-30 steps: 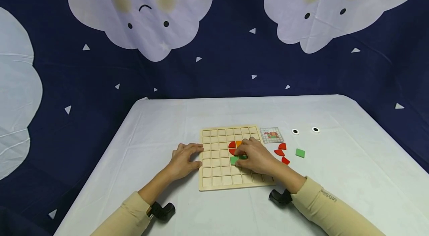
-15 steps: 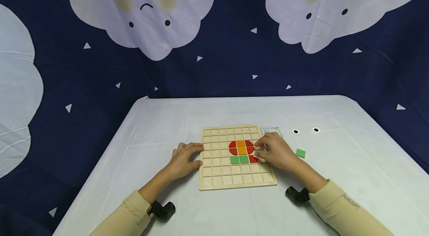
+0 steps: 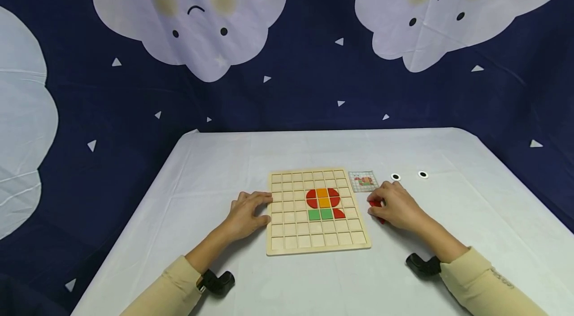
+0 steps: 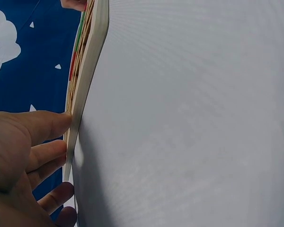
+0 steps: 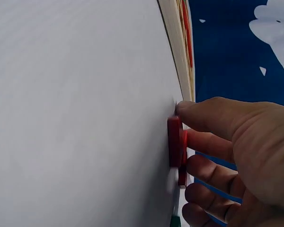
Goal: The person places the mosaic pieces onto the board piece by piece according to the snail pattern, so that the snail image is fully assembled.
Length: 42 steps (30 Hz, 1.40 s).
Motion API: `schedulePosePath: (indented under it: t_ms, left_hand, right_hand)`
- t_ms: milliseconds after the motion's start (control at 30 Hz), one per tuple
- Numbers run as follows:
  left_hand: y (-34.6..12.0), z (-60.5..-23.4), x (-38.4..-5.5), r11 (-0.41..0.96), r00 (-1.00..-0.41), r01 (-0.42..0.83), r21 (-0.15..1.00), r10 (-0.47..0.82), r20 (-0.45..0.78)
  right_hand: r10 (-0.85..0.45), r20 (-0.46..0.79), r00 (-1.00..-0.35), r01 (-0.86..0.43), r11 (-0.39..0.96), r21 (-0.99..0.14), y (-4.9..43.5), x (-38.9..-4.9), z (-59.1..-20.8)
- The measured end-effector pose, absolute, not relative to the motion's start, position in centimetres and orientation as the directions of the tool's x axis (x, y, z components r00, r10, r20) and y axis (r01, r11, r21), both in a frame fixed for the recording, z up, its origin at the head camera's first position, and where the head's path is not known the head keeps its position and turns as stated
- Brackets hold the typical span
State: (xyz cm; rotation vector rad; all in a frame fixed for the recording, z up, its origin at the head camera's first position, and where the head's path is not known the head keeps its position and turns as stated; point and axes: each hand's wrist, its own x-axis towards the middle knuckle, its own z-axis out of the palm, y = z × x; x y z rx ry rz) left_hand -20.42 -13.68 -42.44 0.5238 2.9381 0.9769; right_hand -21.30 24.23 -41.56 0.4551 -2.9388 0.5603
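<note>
"What's the right hand [image 3: 396, 206] gripping?"
"Just right of the pale wooden grid board [image 3: 287, 231], its thumb and fingertips touch flat red wedges [image 5: 174, 142]; I can't tell whether they're pinched."
"Left hand [image 3: 244, 214]?"
"Thumb and fingers apart, touching the board's left edge."
"Hidden?"
"Wedges, partly; the right wrist view crops a green piece [image 5: 175, 221]."

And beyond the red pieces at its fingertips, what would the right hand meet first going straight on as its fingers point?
The right hand would probably meet the wooden grid board at its right edge; whether it would bump that edge or pass above is unclear.
</note>
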Motion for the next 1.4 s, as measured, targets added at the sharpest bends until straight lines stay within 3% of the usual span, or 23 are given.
schedulePosePath:
  t_ms: [967,1400]
  left_hand:
    - [-13.7,-42.3,-20.3,0.750,-0.945,0.314,0.582,0.309,0.112]
    - [-13.6,-42.3,-20.3,0.750,-0.942,0.320,0.579,0.315,0.114]
  right_hand:
    - [-0.240,0.175,-0.955,-0.287,0.897,-0.336,26.8,-20.8,-41.8]
    - [-0.302,0.216,-0.929,-0.365,0.849,-0.382,23.7,-20.8,-40.2]
